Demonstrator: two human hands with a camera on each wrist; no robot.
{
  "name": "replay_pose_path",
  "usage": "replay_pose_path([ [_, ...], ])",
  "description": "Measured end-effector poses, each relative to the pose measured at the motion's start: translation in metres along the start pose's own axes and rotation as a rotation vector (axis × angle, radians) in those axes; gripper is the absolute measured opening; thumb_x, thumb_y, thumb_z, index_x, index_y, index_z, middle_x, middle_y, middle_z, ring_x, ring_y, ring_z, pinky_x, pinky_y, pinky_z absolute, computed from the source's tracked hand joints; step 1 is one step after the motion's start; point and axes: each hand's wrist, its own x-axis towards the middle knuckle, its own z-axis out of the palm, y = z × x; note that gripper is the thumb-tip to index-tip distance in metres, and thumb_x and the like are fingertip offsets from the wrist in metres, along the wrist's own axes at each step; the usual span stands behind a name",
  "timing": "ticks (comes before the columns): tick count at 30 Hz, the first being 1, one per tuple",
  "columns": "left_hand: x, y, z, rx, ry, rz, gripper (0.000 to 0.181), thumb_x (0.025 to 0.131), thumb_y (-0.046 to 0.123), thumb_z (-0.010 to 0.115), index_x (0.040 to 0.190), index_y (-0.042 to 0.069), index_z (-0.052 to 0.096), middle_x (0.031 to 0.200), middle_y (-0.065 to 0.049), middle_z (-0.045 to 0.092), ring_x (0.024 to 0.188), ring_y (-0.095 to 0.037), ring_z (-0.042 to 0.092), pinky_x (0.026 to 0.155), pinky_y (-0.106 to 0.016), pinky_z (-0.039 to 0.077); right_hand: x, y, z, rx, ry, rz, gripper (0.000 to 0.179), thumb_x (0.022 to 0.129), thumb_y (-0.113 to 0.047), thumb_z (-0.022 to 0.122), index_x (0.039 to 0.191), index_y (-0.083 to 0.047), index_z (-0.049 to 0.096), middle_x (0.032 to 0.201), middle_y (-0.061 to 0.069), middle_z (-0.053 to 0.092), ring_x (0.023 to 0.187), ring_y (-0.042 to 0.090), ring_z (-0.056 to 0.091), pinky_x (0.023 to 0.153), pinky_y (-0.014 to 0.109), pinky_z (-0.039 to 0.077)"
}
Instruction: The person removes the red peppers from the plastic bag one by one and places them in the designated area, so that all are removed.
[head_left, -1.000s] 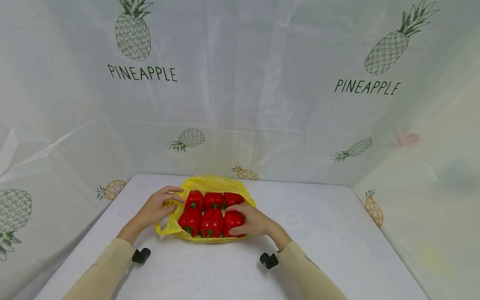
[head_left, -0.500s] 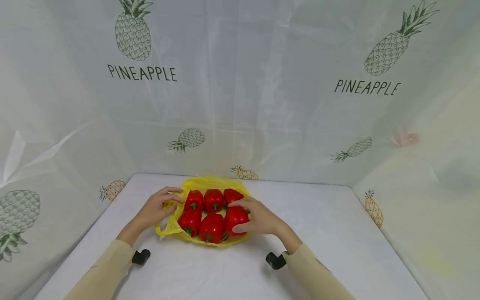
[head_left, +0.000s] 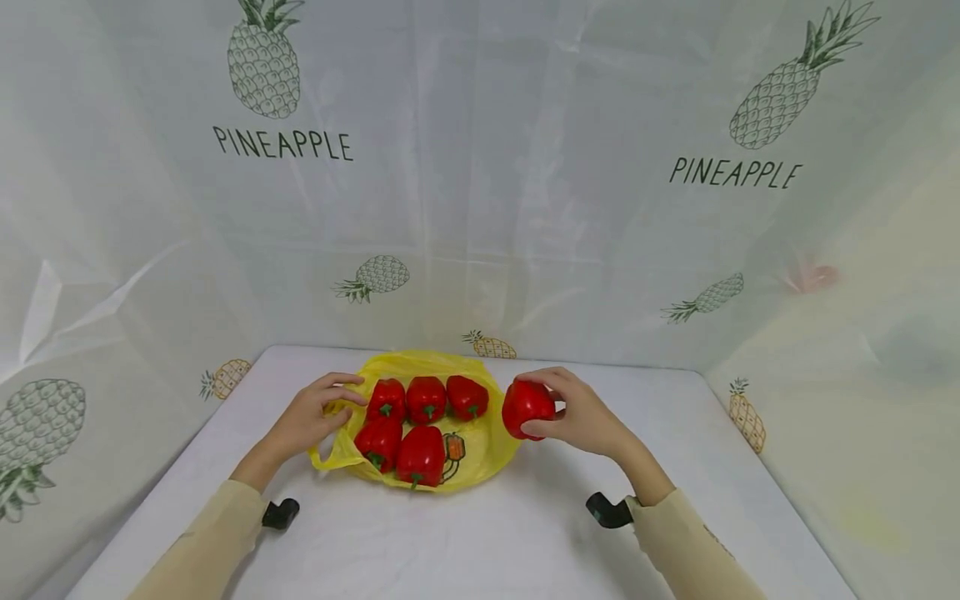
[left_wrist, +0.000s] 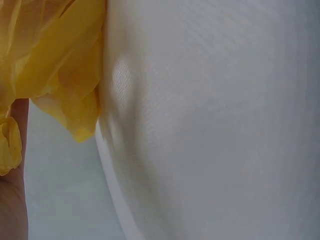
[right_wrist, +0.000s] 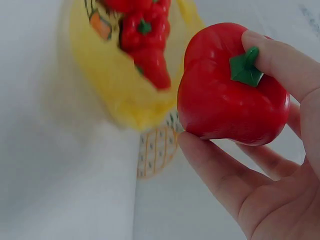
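My right hand (head_left: 581,412) grips a red bell pepper (head_left: 527,408) between thumb and fingers, just beyond the right rim of a yellow plastic bag (head_left: 487,454). In the right wrist view the held pepper shows its green stem (right_wrist: 246,67) close by the thumb. Several more red bell peppers lie in the open bag, one at its front (head_left: 422,456) and one at its back right (head_left: 467,397). At the bag's left edge my left hand (head_left: 309,421) holds the gathered plastic with curled fingers. The left wrist view has the crumpled yellow film (left_wrist: 60,60) partly hiding that hand.
The bag sits toward the back of a white-covered table (head_left: 420,542). Behind and beside the table hangs a pale curtain (head_left: 510,208) with pineapple prints. Black wrist devices (head_left: 609,510) stick out beside both sleeves.
The right hand has lifted a bell pepper from the bag's front right and carried it rightward past the rim. A printed patch of the bag's inside now shows there. The left hand has stayed put.
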Motion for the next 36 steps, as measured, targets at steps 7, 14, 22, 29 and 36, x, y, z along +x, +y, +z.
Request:
replay_pose_path([
  [7,-0.001,-0.002,0.001,0.001,0.005,0.003,0.03,0.096,0.001,0.076,0.108,0.028,0.081,0.145,0.0,0.062,0.138,-0.033,0.055,0.105,-0.046,0.054,-0.011,0.025,-0.026,-0.082,0.095,0.016,0.065,0.088,-0.018,0.09,0.146,-0.018,0.061,0.144,0.012,0.057,0.123,0.041,0.061,0.081,0.041,0.065],
  [14,-0.002,-0.003,0.0,-0.001,0.01,-0.002,0.03,0.096,0.001,0.076,0.108,0.028,0.082,0.145,0.0,0.062,0.138,-0.033,0.055,0.105,-0.033,0.053,-0.013,0.062,-0.039,-0.154,0.14,0.058,0.068,0.088,-0.015,0.088,0.149,-0.013,0.058,0.147,0.015,0.054,0.126,0.044,0.059,0.084,0.048,0.065],
  [22,-0.002,0.001,0.0,0.005,0.032,0.027,0.027,0.095,0.0,0.076,0.109,0.023,0.082,0.143,-0.003,0.063,0.135,-0.035,0.057,0.102,-0.038,0.057,-0.008,0.086,-0.043,-0.161,0.126,0.093,0.068,0.088,-0.01,0.087,0.149,-0.009,0.057,0.148,0.02,0.053,0.127,0.046,0.057,0.087,0.051,0.063],
  [29,-0.002,0.003,0.0,0.003,0.033,0.032,0.025,0.096,0.0,0.075,0.109,0.02,0.083,0.143,-0.005,0.064,0.135,-0.038,0.057,0.102,-0.041,0.057,0.004,0.095,-0.035,-0.158,0.093,0.133,0.068,0.089,-0.01,0.087,0.15,-0.008,0.056,0.147,0.022,0.052,0.131,0.049,0.053,0.089,0.054,0.062],
  [36,-0.003,0.003,-0.001,-0.004,0.036,0.036,0.025,0.096,-0.001,0.074,0.109,0.019,0.083,0.143,-0.005,0.063,0.134,-0.038,0.057,0.098,-0.032,0.057,0.014,0.103,-0.028,-0.188,0.06,0.224,0.071,0.089,-0.015,0.087,0.151,-0.01,0.054,0.147,0.02,0.052,0.133,0.046,0.052,0.092,0.054,0.062],
])
